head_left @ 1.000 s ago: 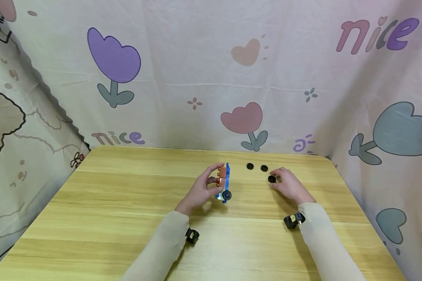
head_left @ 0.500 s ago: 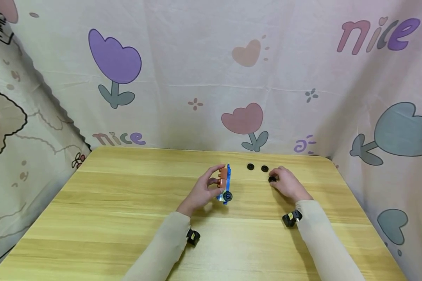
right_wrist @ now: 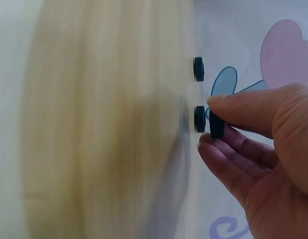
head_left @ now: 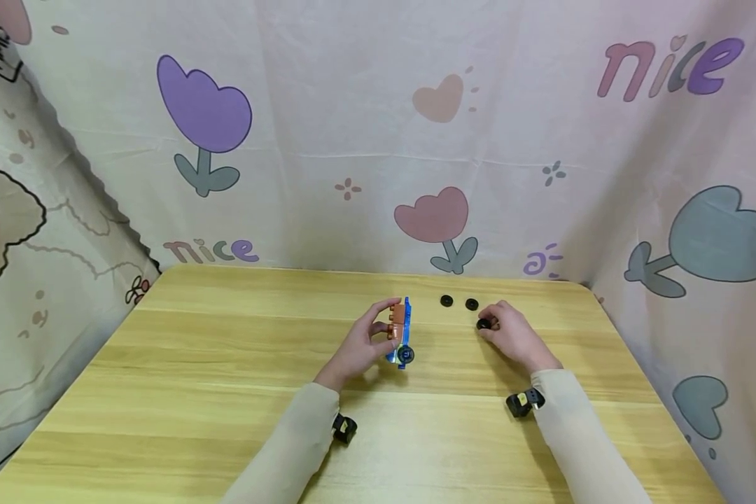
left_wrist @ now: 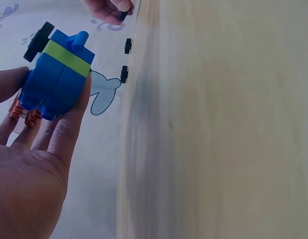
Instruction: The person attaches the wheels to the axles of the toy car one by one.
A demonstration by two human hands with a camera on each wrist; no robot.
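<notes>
A toy vehicle of building blocks (head_left: 400, 325), blue, orange and lime green, is held on its side by my left hand (head_left: 357, 348) above the table. One black wheel (head_left: 406, 355) is fitted at its near end; the left wrist view shows this wheel (left_wrist: 39, 42) beside the blue and green blocks (left_wrist: 59, 69). My right hand (head_left: 513, 336) pinches a loose black wheel (right_wrist: 217, 123) between thumb and fingers. Beyond that hand, two more black wheels, one on the left (head_left: 446, 301) and one on the right (head_left: 472, 304), lie flat on the table.
The wooden table (head_left: 195, 392) reaches back to a patterned cloth (head_left: 327, 140) that hangs behind it and along both sides. A small black camera is strapped on each wrist, left (head_left: 344, 428) and right (head_left: 524, 403).
My right thumb and fingers have closed on the loose wheel, which has shifted very slightly. My left hand holds the toy vehicle in nearly the same place throughout.
</notes>
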